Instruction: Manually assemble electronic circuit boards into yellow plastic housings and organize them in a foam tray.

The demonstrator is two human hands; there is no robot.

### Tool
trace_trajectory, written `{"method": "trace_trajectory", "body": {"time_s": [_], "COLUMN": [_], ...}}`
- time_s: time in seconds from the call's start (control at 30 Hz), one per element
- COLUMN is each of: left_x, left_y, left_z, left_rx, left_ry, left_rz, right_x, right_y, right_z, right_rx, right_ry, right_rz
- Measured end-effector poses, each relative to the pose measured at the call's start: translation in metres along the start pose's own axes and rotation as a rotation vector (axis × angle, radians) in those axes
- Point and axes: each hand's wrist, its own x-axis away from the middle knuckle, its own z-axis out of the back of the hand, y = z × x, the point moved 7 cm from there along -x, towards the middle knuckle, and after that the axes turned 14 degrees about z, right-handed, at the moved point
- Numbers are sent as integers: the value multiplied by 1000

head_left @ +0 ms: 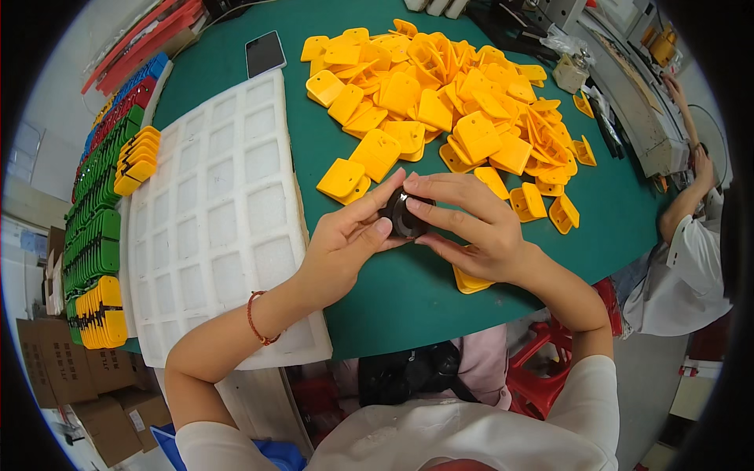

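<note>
Between my two hands sits a small, glossy black rounded part (406,217), its exact kind hard to make out. My left hand (342,239) grips it from the left with thumb and fingers. My right hand (481,224) closes on it from the right, fingertips over its top and thumb below. Just beyond my fingers spreads a large heap of yellow folded plastic pieces (436,110). A few more yellow pieces (470,281) lie partly under my right wrist. Left of my left hand is a white foam tray (296,196) with rows of square pockets.
Rows of green pieces (94,235), with red, blue and yellow ones, line the left edge. A phone (265,54) lies at the back of the green table (377,314). Machinery (628,102) and another person's arm (687,200) are on the right; a red stool (542,365) stands below.
</note>
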Motion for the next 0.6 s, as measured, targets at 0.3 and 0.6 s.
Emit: {"method": "trace_trajectory", "body": {"time_s": [0.3, 0.6], "left_x": [1, 3], "left_y": [3, 2], "left_z": [-3, -3], "left_rx": [-119, -154], "left_ry": [4, 21], "left_rz": [-63, -87], "right_x": [-3, -2], "right_y": [0, -2], "right_z": [0, -1], "right_rx": [-3, 5], "right_ry": [-19, -18], "right_rz": [24, 32]}}
